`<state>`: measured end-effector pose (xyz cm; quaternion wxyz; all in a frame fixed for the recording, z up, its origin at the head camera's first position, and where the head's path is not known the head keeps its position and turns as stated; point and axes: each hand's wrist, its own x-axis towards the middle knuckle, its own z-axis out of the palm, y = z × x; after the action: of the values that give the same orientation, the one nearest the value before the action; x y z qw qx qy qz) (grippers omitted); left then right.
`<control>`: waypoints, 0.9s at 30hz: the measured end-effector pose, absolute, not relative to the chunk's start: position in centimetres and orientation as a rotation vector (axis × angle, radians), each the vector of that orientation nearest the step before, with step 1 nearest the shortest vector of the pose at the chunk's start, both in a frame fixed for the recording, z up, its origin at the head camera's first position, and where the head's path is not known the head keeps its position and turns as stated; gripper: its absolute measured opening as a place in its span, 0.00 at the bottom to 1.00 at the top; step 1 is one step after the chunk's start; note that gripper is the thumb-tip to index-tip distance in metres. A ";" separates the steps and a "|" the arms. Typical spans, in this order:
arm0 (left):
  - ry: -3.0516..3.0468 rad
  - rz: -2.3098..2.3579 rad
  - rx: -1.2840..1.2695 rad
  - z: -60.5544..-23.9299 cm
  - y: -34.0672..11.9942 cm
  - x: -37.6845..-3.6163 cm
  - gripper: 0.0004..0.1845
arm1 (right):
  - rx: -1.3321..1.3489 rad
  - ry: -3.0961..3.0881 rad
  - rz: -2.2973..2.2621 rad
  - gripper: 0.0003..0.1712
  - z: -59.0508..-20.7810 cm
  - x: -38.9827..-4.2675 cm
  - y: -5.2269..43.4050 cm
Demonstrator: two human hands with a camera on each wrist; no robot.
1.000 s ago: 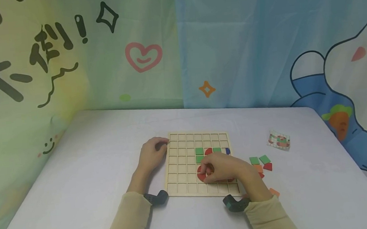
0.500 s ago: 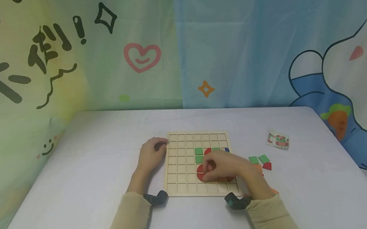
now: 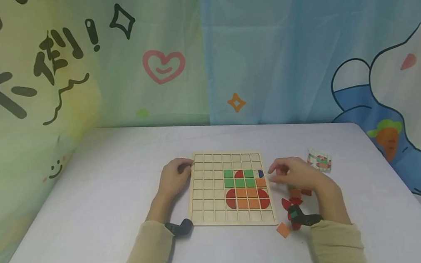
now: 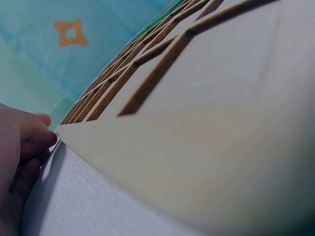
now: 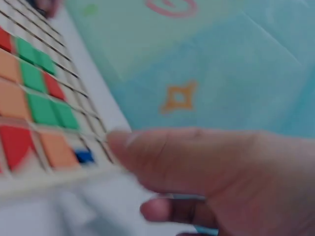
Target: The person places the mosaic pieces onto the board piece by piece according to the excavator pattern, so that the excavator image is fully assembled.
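Gridded board [image 3: 208,184], lower centre of frame: probably light, stiff wood, liable to slide; best held by rim. Left hand [image 3: 173,179], relaxed, touches upper-left corner. Right hand [image 3: 299,173], fingers loosely parted, nothing visibly held, beside right edge.

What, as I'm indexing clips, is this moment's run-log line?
left hand: touches pale wooden grid board; right hand: beside board, nothing visibly held; on board: red curved pieces, green square pieces, orange square pieces, small blue piece

The board [image 3: 207,174] looks to be of pale wood, smooth and matt; the coloured tiles [image 3: 229,183] are also smooth; the backdrop [image 3: 170,18] is creased cloth; the tabletop [image 4: 93,191] appears finely rough.
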<state>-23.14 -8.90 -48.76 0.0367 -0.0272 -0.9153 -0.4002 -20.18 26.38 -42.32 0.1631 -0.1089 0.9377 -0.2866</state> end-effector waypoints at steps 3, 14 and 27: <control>-2.800 -1.235 -0.092 -48.7 -8.9 -23.1 0.14 | -0.189 2.654 -0.764 0.19 -42.4 -19.8 28.8; -2.792 -1.238 -0.100 -48.8 -8.9 -23.1 0.14 | 0.009 2.579 -0.619 0.26 -43.5 -19.3 31.0; -2.791 -1.239 -0.103 -48.9 -8.9 -23.1 0.14 | -0.059 2.728 -0.626 0.23 -44.2 -20.4 27.9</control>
<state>-23.13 -8.94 -48.87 0.0431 -0.0338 -0.9127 -0.4050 -20.45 27.92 -44.22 0.1703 -0.0207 0.9602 -0.2203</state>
